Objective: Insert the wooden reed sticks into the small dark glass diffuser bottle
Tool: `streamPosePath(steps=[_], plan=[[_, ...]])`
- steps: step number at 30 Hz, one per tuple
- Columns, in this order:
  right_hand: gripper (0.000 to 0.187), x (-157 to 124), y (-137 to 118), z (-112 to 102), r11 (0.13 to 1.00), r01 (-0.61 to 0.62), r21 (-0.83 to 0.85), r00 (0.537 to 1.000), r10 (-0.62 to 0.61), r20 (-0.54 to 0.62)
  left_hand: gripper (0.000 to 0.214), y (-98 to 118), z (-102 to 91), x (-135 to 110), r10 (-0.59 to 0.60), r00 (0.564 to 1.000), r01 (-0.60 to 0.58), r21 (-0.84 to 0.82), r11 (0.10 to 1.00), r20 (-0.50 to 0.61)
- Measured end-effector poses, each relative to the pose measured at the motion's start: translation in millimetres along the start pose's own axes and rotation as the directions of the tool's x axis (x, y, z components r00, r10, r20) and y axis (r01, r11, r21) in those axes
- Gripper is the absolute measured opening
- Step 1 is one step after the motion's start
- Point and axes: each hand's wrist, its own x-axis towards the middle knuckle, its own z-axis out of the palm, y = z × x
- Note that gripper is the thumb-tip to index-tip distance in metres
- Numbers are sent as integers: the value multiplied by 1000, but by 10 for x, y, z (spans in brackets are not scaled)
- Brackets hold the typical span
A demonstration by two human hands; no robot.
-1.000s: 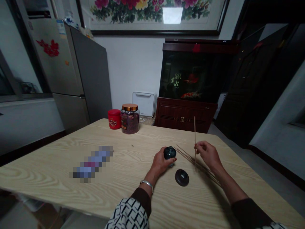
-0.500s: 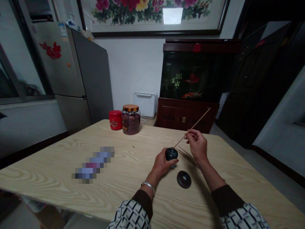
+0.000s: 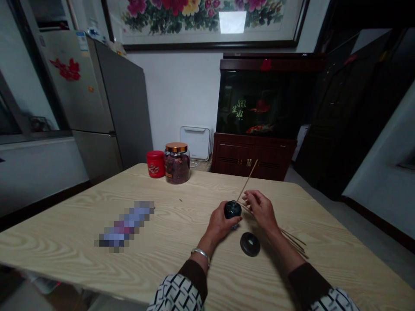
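Observation:
My left hand (image 3: 218, 223) is wrapped around a small dark glossy jar (image 3: 232, 210) and steadies it above the tabletop or on it; its base is partly hidden. A thin brown incense stick (image 3: 248, 181) stands in the jar's mouth, leaning up and to the right. My right hand (image 3: 262, 212) is just right of the jar, fingers loosely bent and apart, with no stick visibly gripped. Several more incense sticks (image 3: 294, 240) lie on the table, passing beneath my right hand and forearm. Below the jar lies a round dark disc (image 3: 250, 244) with a small light spot at its centre.
On the pale wooden table (image 3: 181, 263), a blurred-out bluish packet (image 3: 126, 226) lies to the left. Towards the back edge stand a red canister (image 3: 155, 164) and a glass jar (image 3: 177, 166) with a copper-coloured lid. A fish tank (image 3: 259, 103) and a fridge (image 3: 90, 103) are beyond.
My right hand has released the incense stick and moved down and slightly left. The stick now stands steeper and lower in the jar. My left hand keeps holding the jar.

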Motion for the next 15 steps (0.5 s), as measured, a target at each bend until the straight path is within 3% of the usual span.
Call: streamPosePath(steps=[2, 4, 7, 11, 15], plan=[[34, -21, 129, -199, 987, 0, -163, 996, -14, -83, 60, -5, 3, -2, 4, 1000, -4, -11, 1000, 0], [27, -58, 284, -407, 911, -13, -413, 994, -32, -100, 60, -12, 6, -5, 10, 1000, -10, -29, 1000, 3], [15, -161, 476, -603, 707, 19, -706, 998, 23, 50, 59, -24, 13, -5, 19, 1000, -19, -49, 999, 7], [10, -279, 560, -591, 514, 103, -852, 982, 85, 170, 58, -43, 25, 5, 21, 1000, -20, -62, 998, 14], [13, -254, 556, -525, 406, 148, -902, 970, 116, 212, 57, -49, 34, 14, 22, 1000, -21, -51, 998, 10]])
